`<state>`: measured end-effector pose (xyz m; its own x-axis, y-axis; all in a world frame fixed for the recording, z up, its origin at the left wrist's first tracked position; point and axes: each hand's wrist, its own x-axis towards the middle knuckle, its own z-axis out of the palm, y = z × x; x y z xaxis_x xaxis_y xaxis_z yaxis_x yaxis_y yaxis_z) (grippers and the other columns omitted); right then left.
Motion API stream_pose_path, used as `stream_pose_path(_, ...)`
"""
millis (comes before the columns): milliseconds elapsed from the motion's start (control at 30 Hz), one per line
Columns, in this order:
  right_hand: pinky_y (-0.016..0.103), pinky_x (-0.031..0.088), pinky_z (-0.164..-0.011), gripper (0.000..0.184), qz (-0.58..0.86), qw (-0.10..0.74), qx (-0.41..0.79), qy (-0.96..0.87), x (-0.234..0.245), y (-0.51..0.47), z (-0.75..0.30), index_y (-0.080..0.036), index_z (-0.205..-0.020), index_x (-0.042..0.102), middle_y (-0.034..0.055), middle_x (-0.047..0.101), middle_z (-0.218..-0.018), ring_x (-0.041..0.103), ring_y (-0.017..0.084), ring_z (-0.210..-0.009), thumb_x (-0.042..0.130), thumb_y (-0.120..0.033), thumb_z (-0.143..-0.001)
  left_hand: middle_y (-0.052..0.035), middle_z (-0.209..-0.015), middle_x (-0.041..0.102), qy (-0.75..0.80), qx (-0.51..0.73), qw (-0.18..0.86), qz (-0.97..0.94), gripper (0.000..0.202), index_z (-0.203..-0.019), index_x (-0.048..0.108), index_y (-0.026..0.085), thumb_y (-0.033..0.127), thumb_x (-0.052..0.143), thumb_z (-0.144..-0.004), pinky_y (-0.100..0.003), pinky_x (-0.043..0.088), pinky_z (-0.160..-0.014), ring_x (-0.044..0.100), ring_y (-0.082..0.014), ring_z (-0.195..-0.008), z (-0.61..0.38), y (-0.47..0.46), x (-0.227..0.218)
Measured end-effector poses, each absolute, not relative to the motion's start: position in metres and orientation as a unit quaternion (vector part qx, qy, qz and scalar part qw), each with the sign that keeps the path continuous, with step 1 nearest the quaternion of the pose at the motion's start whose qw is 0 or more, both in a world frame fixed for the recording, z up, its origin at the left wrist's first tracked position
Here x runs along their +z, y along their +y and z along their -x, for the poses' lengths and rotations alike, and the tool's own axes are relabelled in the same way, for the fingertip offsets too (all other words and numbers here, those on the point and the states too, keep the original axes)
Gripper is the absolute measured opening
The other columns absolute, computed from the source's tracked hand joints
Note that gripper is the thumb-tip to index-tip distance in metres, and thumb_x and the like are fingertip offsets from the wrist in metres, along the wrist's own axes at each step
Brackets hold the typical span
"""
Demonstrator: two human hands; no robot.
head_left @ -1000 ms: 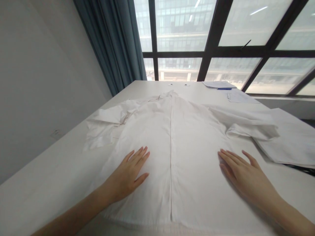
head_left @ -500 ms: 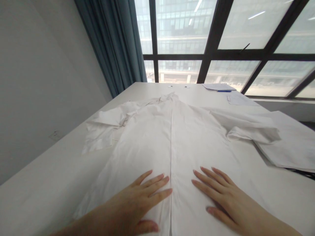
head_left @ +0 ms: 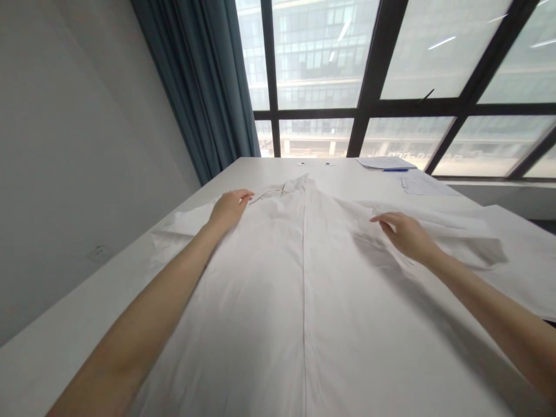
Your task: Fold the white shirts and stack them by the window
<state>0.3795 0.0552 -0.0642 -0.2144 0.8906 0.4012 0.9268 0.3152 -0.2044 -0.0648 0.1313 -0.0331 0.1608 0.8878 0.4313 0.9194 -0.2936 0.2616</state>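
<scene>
Blue curtain (head_left: 200, 87), windows (head_left: 395, 87), seemingly a building (head_left: 324, 63) beyond.

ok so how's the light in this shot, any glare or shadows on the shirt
Head view: daylight bleaches the window panes, with reflected light streaks; head view: a soft shadow runs across the white shirt beside the right hand and forearm; head view: shirt and white table nearly blend at right, so that edge is hard to trace.
</scene>
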Motion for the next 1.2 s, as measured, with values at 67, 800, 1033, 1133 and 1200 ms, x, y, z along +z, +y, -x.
stream_pose_path(67, 0.040, 0.048, -0.092, 0.036, 0.664, 0.238, -0.058, -0.706, -0.062, 0.094, -0.391, -0.018, -0.103, 0.073, 0.0107, 0.073, -0.109, 0.066, 0.026, -0.102, 0.041, -0.018, -0.088, -0.0078, -0.117, 0.071, -0.640, -0.230, 0.022, 0.733, 0.034, -0.116, 0.069, 0.019, 0.024, 0.044, -0.094, -0.032, 0.047, -0.096, 0.064, -0.0231, -0.110, 0.065, 0.159, -0.034)
stream_pose_path(800, 0.039, 0.048, -0.076, 0.045, 0.808, 0.321, 0.003, -0.494, -0.096, 0.188, -0.408, -0.013, -0.112, 0.073, 0.0199, 0.073, -0.103, 0.068, 0.031, -0.096, 0.046, -0.041, -0.089, -0.0178, -0.122, 0.060, -0.693, -0.261, 0.092, 0.666, 0.033, -0.118, 0.065, 0.019, 0.024, 0.045, -0.092, -0.051, 0.038, -0.101, 0.050, -0.0351, -0.122, 0.057, 0.222, -0.063)
stream_pose_path(1033, 0.041, 0.045, -0.079, 0.042, 0.810, 0.370, -0.019, -0.455, -0.094, 0.188, -0.412, -0.014, -0.110, 0.071, 0.0220, 0.071, -0.105, 0.064, 0.030, -0.097, 0.041, -0.035, -0.092, -0.0168, -0.139, 0.048, -0.631, -0.256, 0.095, 0.726, 0.045, -0.132, 0.056, 0.020, 0.014, 0.040, -0.091, -0.052, 0.027, -0.112, 0.040, -0.0322, -0.133, 0.004, 0.212, -0.073)
stream_pose_path(1133, 0.042, 0.044, -0.079, 0.037, 0.805, 0.372, -0.017, -0.462, -0.098, 0.189, -0.409, -0.016, -0.106, 0.071, 0.0214, 0.070, -0.099, 0.062, 0.030, -0.094, 0.041, -0.032, -0.090, -0.0105, -0.147, 0.045, -0.583, -0.200, 0.058, 0.785, 0.044, -0.136, 0.053, 0.024, 0.029, 0.049, -0.093, -0.045, 0.026, -0.115, 0.038, -0.0282, -0.137, -0.021, 0.203, -0.094)
stream_pose_path(1200, 0.048, 0.042, -0.082, 0.033, 0.802, 0.369, -0.022, -0.470, -0.099, 0.189, -0.403, -0.015, -0.106, 0.069, 0.0213, 0.068, -0.101, 0.060, 0.032, -0.097, 0.045, -0.027, -0.086, -0.0110, -0.151, 0.042, -0.579, -0.167, 0.034, 0.797, 0.049, -0.142, 0.047, 0.025, 0.037, 0.048, -0.094, -0.050, 0.025, -0.114, 0.037, -0.0312, -0.139, -0.030, 0.198, -0.109)
